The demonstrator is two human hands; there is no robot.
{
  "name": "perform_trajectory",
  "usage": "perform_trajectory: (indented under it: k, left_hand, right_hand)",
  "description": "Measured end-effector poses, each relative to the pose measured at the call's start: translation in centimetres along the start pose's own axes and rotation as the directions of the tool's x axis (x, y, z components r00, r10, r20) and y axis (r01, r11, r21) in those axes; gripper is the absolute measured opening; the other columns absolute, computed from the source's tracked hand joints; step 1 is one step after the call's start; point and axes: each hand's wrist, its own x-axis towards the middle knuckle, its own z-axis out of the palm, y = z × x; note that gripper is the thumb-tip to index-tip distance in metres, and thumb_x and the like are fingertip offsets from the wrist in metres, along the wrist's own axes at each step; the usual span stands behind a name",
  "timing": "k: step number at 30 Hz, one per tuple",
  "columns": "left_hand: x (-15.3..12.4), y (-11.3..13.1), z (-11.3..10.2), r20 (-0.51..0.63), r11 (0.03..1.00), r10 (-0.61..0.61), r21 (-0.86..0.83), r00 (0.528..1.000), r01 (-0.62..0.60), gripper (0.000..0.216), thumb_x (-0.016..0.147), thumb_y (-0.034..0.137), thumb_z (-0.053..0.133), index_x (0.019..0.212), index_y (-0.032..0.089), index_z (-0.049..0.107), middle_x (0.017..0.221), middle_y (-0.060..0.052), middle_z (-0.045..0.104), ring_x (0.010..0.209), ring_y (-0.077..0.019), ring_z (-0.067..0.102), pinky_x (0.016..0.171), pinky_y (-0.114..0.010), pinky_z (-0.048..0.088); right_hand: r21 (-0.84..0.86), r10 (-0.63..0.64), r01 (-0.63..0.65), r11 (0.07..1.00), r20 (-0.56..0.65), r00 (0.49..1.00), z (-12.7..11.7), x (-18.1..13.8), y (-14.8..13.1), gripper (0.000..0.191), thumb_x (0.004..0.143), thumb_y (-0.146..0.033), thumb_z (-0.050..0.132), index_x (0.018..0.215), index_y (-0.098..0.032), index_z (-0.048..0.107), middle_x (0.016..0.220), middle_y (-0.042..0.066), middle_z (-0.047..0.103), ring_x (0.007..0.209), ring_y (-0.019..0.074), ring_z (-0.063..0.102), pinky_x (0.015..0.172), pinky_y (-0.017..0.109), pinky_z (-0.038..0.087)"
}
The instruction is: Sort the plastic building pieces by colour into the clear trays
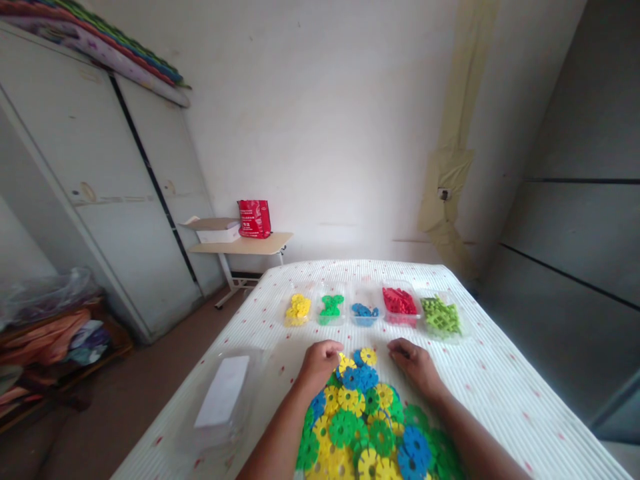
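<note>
Nearest lay a heap of discs (360, 437), toothed like little cogs, in yellow, green and blue, overlapping so thickly that I could not count them; several dozen at a guess. Both forearms reached over the heap to its far edge.

The left hand (320, 363) was curled knuckles-up, fingers bent down onto a yellow disc (346, 365) at the heap's edge. Whether it pinched the disc or only rested on it, I could not tell. The right hand (414, 365) lay palm down on the counter (500, 393) just beside the heap, fingers loosely bent. I could not tell if anything was under them.

Beyond the hands stood five clear trays (365, 295) in one row, well apart from the heap. From the left they held:
- yellow discs (299, 309), perhaps five or six;
- green discs (331, 306), three or four;
- blue discs (364, 311), about three;
- red pieces (399, 301), a full layer, too many to count;
- lime pieces (441, 315), also a full layer.

Judging by that, the work with the discs had barely begun. Only a handful of each colour lay in the first three trays, while nearly all the rest were loose in the heap.

One clear box (225, 393) with something white inside lay on the counter left of the left arm.
</note>
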Motion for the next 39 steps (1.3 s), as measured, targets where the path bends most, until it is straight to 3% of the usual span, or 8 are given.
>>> perform_trajectory:
  k: [5, 9, 14, 22, 27, 31, 34, 39]
  left_hand:
    - [-0.8, 1.2, -0.2, 0.106, 0.977, 0.115, 0.169, 0.988, -0.132, 0.044, 0.066, 0.012, 0.047, 0.104, 0.024, 0.064, 0.106, -0.002, 0.064, 0.103, -0.0168, 0.055, 0.093, -0.026, 0.039]
    - [-1.3, 1.9, -0.7, 0.235, 0.922, 0.121, 0.333, 0.964, -0.197, 0.054, 0.064, 0.012, 0.049, 0.114, 0.030, 0.058, 0.109, 0.000, 0.059, 0.105, -0.0184, 0.051, 0.094, -0.028, 0.038]
    - [-1.7, 1.9, -0.8, 0.323, 0.868, 0.157, 0.406, 0.933, -0.286, 0.056, 0.064, 0.014, 0.051, 0.116, 0.035, 0.055, 0.107, 0.000, 0.057, 0.102, -0.0190, 0.050, 0.091, -0.030, 0.039]
    - [-2.1, 1.9, -0.5, 0.313, 0.846, 0.246, 0.393, 0.917, -0.361, 0.047, 0.063, 0.012, 0.051, 0.104, 0.033, 0.063, 0.098, -0.001, 0.058, 0.096, -0.0179, 0.051, 0.085, -0.027, 0.040]
    - [-2.1, 1.5, -0.6, 0.252, 0.909, 0.272, 0.250, 0.929, -0.334, 0.045, 0.060, 0.008, 0.050, 0.096, 0.027, 0.066, 0.095, -0.002, 0.059, 0.094, -0.0164, 0.053, 0.085, -0.025, 0.040]
    - [-2.1, 1.8, -1.0, 0.212, 0.952, 0.259, 0.112, 0.943, -0.286, 0.035, 0.069, 0.012, 0.044, 0.093, 0.021, 0.068, 0.093, -0.003, 0.062, 0.089, -0.0145, 0.057, 0.084, -0.024, 0.041]
    - [-2.0, 2.2, -1.4, 0.207, 0.953, 0.265, 0.093, 0.942, -0.288, 0.030, 0.077, 0.017, 0.040, 0.085, 0.017, 0.069, 0.084, -0.003, 0.063, 0.082, -0.0140, 0.057, 0.077, -0.023, 0.042]
    - [-1.5, 1.2, -1.4, 0.092, 0.972, 0.227, 0.036, 0.970, -0.231, 0.026, 0.078, 0.021, 0.041, 0.079, 0.015, 0.067, 0.076, -0.002, 0.063, 0.074, -0.0136, 0.055, 0.068, -0.021, 0.040]
  right_hand:
    - [-0.020, -0.016, 0.016, 1.000, 0.003, 1.000, 0.0, 0.0, 0.0, 0.017, 0.071, -0.032, 0.053, 0.078, -0.021, 0.064, 0.077, 0.003, 0.068, 0.077, 0.0224, 0.060, 0.071, 0.031, 0.044]
    - [-0.047, -0.019, 0.019, 0.999, 0.004, 1.000, 0.0, 0.0, 0.1, 0.020, 0.071, -0.033, 0.051, 0.078, -0.019, 0.064, 0.078, 0.004, 0.068, 0.076, 0.0216, 0.060, 0.070, 0.030, 0.044]
    - [-0.080, -0.028, 0.029, 0.996, 0.010, 1.000, 0.0, 0.0, 0.1, 0.024, 0.072, -0.036, 0.050, 0.080, -0.019, 0.064, 0.079, 0.004, 0.069, 0.076, 0.0215, 0.061, 0.070, 0.030, 0.045]
    - [-0.086, -0.017, 0.020, 0.996, 0.031, 0.999, 0.0, 0.0, -0.2, 0.022, 0.073, -0.034, 0.049, 0.081, -0.018, 0.063, 0.082, 0.005, 0.069, 0.079, 0.0222, 0.061, 0.073, 0.031, 0.045]
    - [-0.078, -0.028, 0.030, 0.996, 0.019, 0.999, -0.1, 0.0, 0.0, 0.023, 0.072, -0.035, 0.049, 0.080, -0.019, 0.063, 0.081, 0.005, 0.069, 0.078, 0.0222, 0.061, 0.072, 0.031, 0.045]
    - [-0.085, -0.022, 0.024, 0.996, 0.029, 0.999, 0.0, 0.0, 0.1, 0.023, 0.072, -0.034, 0.049, 0.081, -0.018, 0.063, 0.082, 0.005, 0.069, 0.079, 0.0218, 0.061, 0.073, 0.030, 0.045]
    - [-0.088, -0.011, 0.013, 0.996, 0.029, 1.000, -0.1, 0.0, 0.1, 0.023, 0.073, -0.034, 0.049, 0.081, -0.018, 0.063, 0.082, 0.005, 0.068, 0.079, 0.0216, 0.061, 0.073, 0.030, 0.045]
    - [-0.088, -0.010, 0.012, 0.996, 0.026, 1.000, -0.1, -0.1, -0.1, 0.024, 0.072, -0.036, 0.049, 0.081, -0.019, 0.063, 0.082, 0.004, 0.069, 0.078, 0.0212, 0.061, 0.072, 0.030, 0.045]
